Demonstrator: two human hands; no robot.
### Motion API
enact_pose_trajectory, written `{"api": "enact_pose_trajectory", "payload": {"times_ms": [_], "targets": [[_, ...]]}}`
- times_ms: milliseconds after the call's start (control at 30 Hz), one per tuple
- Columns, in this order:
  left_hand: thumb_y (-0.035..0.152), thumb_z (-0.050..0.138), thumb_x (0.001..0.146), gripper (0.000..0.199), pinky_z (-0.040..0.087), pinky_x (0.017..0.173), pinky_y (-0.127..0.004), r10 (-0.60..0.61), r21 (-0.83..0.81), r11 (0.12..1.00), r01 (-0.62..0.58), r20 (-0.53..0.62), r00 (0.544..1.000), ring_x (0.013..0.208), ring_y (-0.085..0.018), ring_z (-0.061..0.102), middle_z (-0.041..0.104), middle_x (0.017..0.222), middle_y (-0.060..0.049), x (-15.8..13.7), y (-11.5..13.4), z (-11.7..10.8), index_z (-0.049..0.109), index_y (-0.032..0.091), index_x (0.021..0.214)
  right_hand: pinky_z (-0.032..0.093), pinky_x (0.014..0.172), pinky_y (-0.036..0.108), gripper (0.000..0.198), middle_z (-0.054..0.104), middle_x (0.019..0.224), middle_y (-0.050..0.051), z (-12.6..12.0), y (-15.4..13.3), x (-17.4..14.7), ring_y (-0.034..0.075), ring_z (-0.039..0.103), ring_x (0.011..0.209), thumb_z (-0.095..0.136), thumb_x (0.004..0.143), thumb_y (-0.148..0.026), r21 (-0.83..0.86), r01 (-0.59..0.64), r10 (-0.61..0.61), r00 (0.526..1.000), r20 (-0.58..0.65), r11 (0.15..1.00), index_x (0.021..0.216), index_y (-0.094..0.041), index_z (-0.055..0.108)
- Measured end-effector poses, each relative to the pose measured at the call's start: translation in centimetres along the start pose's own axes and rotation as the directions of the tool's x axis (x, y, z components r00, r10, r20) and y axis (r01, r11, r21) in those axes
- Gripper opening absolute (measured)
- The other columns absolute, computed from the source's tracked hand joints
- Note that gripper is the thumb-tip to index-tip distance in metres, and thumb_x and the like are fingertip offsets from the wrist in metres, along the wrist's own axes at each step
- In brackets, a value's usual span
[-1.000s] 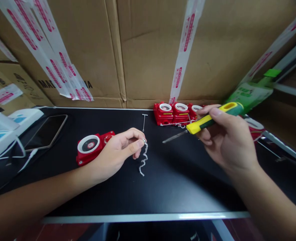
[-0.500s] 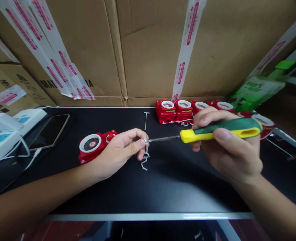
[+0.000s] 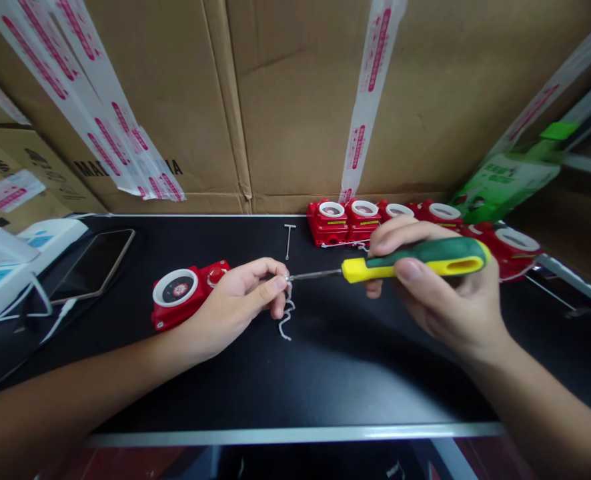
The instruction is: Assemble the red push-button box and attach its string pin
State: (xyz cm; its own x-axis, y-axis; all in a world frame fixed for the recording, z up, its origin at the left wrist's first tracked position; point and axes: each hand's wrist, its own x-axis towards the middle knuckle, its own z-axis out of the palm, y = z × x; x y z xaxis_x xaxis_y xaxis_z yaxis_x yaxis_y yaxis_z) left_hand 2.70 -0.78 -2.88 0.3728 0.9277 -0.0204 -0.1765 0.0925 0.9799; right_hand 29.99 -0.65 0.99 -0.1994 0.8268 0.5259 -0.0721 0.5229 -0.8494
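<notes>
Between its thumb and fingers, my left hand [image 3: 243, 293] pinches a small metal piece, too small to name, from which a thin white cord [image 3: 286, 320] dangles in waves. My right hand [image 3: 440, 293] grips a screwdriver [image 3: 415, 261] by its green and yellow handle. The screwdriver's shaft points left, and its tip meets the metal piece at my left fingertips. Beside my left wrist lies a red device [image 3: 178, 293] with a white-rimmed round window. A small T-shaped metal rod [image 3: 289, 241] rests on the black table just beyond my left fingers.
Several more red devices [image 3: 331, 223] stand in a row at the back right, partly behind my right hand. A green bottle [image 3: 510, 177] is behind them. On the left are a phone [image 3: 93, 263] and a white power strip [image 3: 50, 243]. Cardboard boxes [image 3: 295, 100] wall the back.
My right hand and the screwdriver have shifted left, with the handle closer to my left hand. The left hand keeps its pinch, and the view has moved slightly.
</notes>
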Motion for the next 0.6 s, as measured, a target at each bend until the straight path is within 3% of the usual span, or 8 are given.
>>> {"api": "enact_pose_trajectory", "payload": {"times_ms": [133,267,433,500,600], "targets": [[0.039,0.090,0.089,0.032,0.054,0.070,-0.025,0.026,-0.043,0.999,-0.032,-0.128,0.991,0.068,-0.011,0.065,0.068,0.075,0.001,0.4,-0.3,0.2,0.070,0.015,0.094,0.070,0.069,0.034,0.017,0.081,0.092,0.007,-1.6,-0.9,1.2,0.022,0.081,0.072,0.093,0.089,-0.033,-0.216,-0.075,0.100,0.990,0.104,0.973,0.098,-0.023,0.083],[0.037,0.089,0.090,0.030,0.059,0.073,-0.028,0.091,0.047,0.995,-0.083,-0.210,0.974,0.073,-0.014,0.072,0.073,0.078,-0.001,0.5,-0.7,0.0,0.071,0.015,0.096,0.066,0.065,0.028,0.027,0.085,0.095,0.009,-2.8,-0.7,2.3,0.021,0.080,0.076,0.097,0.082,-0.040,-0.362,-0.123,0.203,0.960,0.191,0.924,0.098,-0.021,0.086],[0.035,0.084,0.094,0.025,0.060,0.072,-0.027,0.125,0.135,0.986,-0.097,-0.221,0.967,0.071,-0.015,0.074,0.076,0.074,-0.003,0.4,-1.0,-0.3,0.072,0.014,0.098,0.042,0.042,0.019,0.039,0.077,0.063,0.004,-2.4,1.0,2.6,0.008,0.056,0.043,0.088,0.092,-0.053,-0.268,-0.293,0.344,0.924,0.167,0.918,0.098,-0.015,0.079],[0.034,0.084,0.094,0.024,0.059,0.069,-0.027,0.132,0.139,0.985,-0.102,-0.221,0.966,0.068,-0.015,0.074,0.076,0.073,-0.003,0.4,-1.0,-0.2,0.071,0.014,0.096,0.031,0.036,0.019,0.047,0.076,0.063,0.005,-2.2,1.7,2.6,0.007,0.052,0.037,0.081,0.096,-0.061,-0.217,-0.359,0.396,0.904,0.159,0.908,0.091,-0.015,0.074],[0.035,0.084,0.094,0.024,0.060,0.068,-0.026,0.152,0.132,0.983,-0.124,-0.233,0.961,0.067,-0.014,0.074,0.077,0.076,-0.003,0.4,-1.0,-0.2,0.071,0.014,0.096,0.027,0.035,0.020,0.053,0.077,0.069,0.006,-2.0,2.6,2.4,0.007,0.054,0.037,0.075,0.098,-0.068,-0.189,-0.409,0.441,0.880,0.177,0.893,0.088,-0.015,0.069]]}}
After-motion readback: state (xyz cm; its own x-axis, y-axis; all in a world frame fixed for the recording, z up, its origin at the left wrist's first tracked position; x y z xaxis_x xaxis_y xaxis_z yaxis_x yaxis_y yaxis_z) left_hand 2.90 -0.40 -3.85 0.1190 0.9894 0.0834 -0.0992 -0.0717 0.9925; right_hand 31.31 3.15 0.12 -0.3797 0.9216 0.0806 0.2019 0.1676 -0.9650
